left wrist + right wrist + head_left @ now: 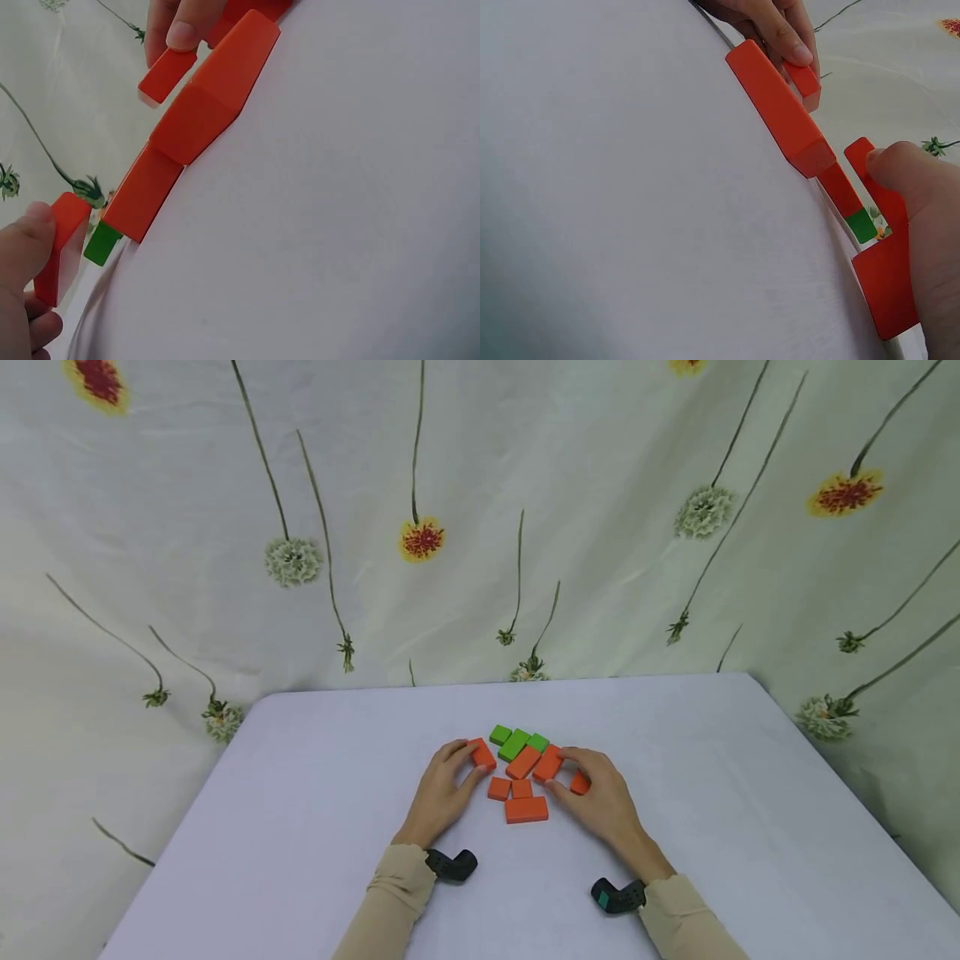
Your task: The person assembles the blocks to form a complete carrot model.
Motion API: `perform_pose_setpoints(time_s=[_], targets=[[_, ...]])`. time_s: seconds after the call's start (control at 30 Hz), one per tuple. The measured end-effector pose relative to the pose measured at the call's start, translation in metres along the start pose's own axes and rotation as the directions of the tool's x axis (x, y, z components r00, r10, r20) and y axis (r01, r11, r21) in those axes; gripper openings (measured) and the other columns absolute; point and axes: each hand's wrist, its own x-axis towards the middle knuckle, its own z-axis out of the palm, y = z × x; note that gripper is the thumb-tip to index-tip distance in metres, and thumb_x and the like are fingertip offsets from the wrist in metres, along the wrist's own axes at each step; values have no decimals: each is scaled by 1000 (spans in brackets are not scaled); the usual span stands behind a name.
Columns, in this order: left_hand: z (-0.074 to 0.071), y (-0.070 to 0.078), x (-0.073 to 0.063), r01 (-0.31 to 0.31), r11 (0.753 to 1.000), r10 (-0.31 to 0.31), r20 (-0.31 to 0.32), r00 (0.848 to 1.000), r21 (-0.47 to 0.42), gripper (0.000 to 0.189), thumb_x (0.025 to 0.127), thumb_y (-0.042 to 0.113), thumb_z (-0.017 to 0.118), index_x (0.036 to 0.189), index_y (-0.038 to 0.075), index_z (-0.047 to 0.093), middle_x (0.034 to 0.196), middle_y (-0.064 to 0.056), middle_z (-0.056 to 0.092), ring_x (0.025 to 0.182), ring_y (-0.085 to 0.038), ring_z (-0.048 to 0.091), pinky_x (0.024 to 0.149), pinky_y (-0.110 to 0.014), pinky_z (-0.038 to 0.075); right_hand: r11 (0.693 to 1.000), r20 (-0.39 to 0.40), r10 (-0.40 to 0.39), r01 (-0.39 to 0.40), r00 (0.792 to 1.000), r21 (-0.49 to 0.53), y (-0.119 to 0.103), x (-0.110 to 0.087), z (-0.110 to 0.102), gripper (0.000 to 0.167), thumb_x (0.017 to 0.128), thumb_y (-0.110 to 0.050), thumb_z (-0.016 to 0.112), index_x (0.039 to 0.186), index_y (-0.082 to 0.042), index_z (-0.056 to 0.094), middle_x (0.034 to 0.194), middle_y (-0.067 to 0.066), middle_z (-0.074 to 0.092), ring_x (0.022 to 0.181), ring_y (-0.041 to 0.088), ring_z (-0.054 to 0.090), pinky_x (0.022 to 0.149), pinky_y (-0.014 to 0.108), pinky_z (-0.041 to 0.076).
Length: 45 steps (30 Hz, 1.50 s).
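Observation:
My left hand (438,793) pinches a rectangular orange block (482,754) between thumb and fingers, at the left side of a cluster of blocks. In the left wrist view that block (66,247) stands tilted in the grip. My right hand (602,797) holds another orange block (548,763) by its ends, thumb at the near end and fingers at the far one. One more orange block (580,783) lies under the right palm, partly hidden. Between the hands lies an orange block (522,762), with a long green block (513,746) just beyond it.
Two small green blocks (501,735) flank the long green one. Nearer to me, two small orange blocks (499,788) sit side by side behind a longer orange block (527,810). A white cloth covers the table (337,793); a flower-printed curtain (480,468) hangs behind its far edge.

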Motion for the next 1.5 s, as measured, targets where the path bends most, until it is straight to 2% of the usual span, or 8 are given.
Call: perform_pose_setpoints(time_s=[0.3,0.53,0.67,0.9,1.03,1.17,1.3,1.5], targets=[[-11,3,-13,-36,999,36,1,999,-23,50,98,31,73,143,11,62,148,-12,54,140,-31,49,119,-50,42,996,-50,-94,94,994,-1,-2,-2,0,50,84,-24,87,130,-12,70,131,8,70,125,30,62,104,50,55],[-20,13,-24,-43,998,44,16,999,-41,54,98,29,73,146,11,59,148,-11,54,140,-29,48,118,-50,42,981,-103,-194,195,976,-1,-6,-4,-3,50,82,-20,88,128,-9,71,130,8,71,125,29,63,104,49,56],[-24,19,-30,-34,999,35,27,999,-30,60,97,30,74,149,7,55,149,-10,53,141,-28,48,118,-49,42,972,-107,-231,234,967,13,-10,-6,-4,49,82,-20,89,127,-9,72,131,8,70,125,29,64,102,49,57],[-31,24,-42,-71,997,72,41,997,-31,62,95,26,77,148,5,55,149,-9,54,141,-27,49,118,-48,43,959,-55,-266,270,962,81,-17,-12,-5,47,81,-18,89,125,-8,73,132,8,70,125,28,65,101,49,57],[-32,27,-51,-99,994,102,69,992,-42,62,94,26,78,148,5,55,149,-7,54,140,-26,50,115,-47,46,951,-29,-283,285,959,122,-19,-17,-5,46,81,-14,88,125,-9,73,131,6,70,123,26,66,98,46,59],[-30,28,-61,-103,993,109,97,989,-66,61,93,26,79,147,5,57,148,-7,55,139,-25,52,114,-47,47,938,18,-315,308,949,156,-21,-24,-5,45,80,-14,89,122,-12,74,131,2,70,120,22,68,93,42,62],[-27,28,-67,-110,991,119,121,985,-79,59,94,28,77,146,6,58,149,-5,56,139,-24,51,115,-46,46,928,69,-344,328,937,176,-25,-28,-4,42,79,-16,90,118,-15,74,130,1,71,119,20,69,98,41,59],[-28,28,-74,-106,989,123,173,977,-102,60,97,40,71,148,11,57,151,-3,54,143,-19,49,118,-44,44,921,164,-366,331,916,206,-29,-32,-4,38,79,-15,88,114,-18,74,129,-2,71,124,21,66,104,41,57]])
